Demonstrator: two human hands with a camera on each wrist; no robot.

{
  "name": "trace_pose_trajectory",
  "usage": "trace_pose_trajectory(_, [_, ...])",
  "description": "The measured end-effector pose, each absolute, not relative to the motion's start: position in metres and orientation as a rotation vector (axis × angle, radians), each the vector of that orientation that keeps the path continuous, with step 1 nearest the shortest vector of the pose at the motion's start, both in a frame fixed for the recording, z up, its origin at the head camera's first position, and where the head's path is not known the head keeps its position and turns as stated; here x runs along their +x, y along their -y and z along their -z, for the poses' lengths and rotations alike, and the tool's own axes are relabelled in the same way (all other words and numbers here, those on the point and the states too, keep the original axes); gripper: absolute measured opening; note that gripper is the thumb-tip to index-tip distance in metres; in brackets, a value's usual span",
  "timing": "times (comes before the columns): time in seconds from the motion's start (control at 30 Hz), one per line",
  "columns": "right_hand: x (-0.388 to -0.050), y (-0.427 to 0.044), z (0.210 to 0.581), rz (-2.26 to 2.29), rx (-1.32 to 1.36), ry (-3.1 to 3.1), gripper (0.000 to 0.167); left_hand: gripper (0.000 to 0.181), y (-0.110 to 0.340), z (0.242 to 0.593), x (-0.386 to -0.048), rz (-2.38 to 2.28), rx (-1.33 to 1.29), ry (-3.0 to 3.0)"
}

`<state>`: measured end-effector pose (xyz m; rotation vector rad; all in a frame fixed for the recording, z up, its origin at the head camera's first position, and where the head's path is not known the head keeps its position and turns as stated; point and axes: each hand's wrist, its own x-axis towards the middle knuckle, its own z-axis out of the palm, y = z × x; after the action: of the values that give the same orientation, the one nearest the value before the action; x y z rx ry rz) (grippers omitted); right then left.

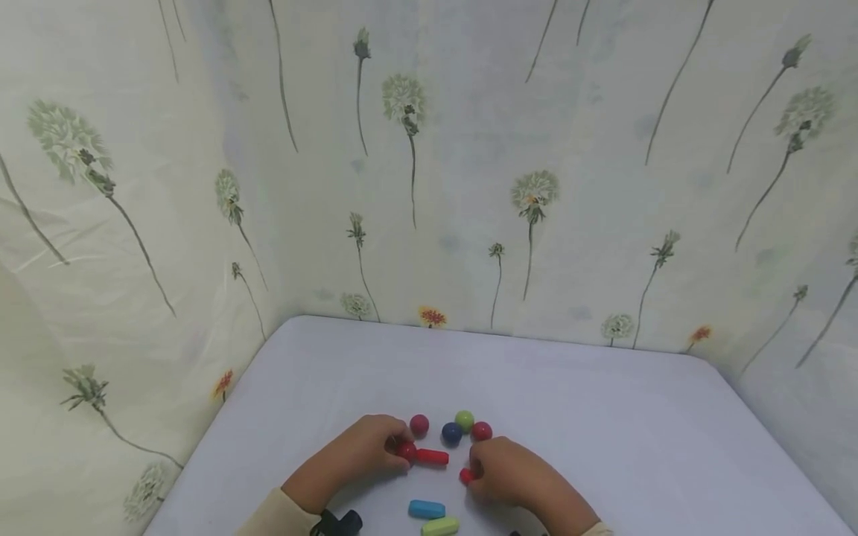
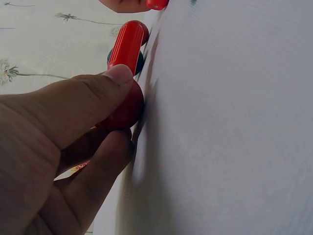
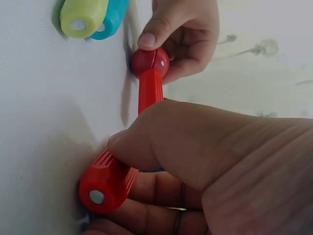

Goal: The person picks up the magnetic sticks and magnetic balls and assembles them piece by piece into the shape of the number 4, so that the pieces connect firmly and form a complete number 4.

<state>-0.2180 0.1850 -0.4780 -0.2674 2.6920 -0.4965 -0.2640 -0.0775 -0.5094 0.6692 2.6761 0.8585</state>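
My left hand (image 1: 370,448) pinches a red ball (image 1: 407,450) between thumb and fingers. From that ball a red magnetic rod (image 1: 433,457) points to the right, its end touching the ball in the right wrist view. A second red magnetic rod (image 3: 105,183) is gripped between the thumb and fingers of my right hand (image 1: 507,474). Its round silver end faces the right wrist camera. A gap separates this rod from the one on the ball. Both hands are low over the white table (image 1: 603,417); the right fingertips are partly hidden in the head view.
Behind the hands lie a pinkish-red ball (image 1: 419,425), a dark blue ball (image 1: 452,434), a green ball (image 1: 465,420) and another red ball (image 1: 482,431). Nearer me are a blue rod (image 1: 426,509) and a yellow-green rod (image 1: 440,526). A flower-patterned cloth (image 1: 456,260) hangs behind the table.
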Motion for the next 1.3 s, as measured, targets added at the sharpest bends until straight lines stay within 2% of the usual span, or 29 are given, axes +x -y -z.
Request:
trace_pose_trajectory(0.33, [-0.224, -0.189, 0.477, 0.551, -0.181, -2.77, 0.023, 0.028, 0.078, 0.51, -0.264, -0.877, 0.678, -2.666])
trace_pose_trajectory(0.53, [-0.238, -0.188, 0.479, 0.753, -0.014, -3.001, 0.021, 0.028, 0.078, 0.511, -0.264, -0.864, 0.674, -2.673])
trace_pose_trajectory(0.73, [-0.247, -0.192, 0.494, 0.775, 0.02, -3.042, 0.05, 0.028, 0.079, 0.51, -0.265, -0.854, 0.706, -2.682])
trace_pose_trajectory(0.83, [-0.25, -0.193, 0.499, 0.789, 0.003, -3.004, 0.054, 0.028, 0.079, 0.51, -0.265, -0.846, 0.715, -2.677])
trace_pose_trajectory(1.3, [-0.25, -0.195, 0.497, 0.79, 0.03, -2.961, 0.035, 0.025, 0.079, 0.509, -0.264, -0.863, 0.695, -2.68])
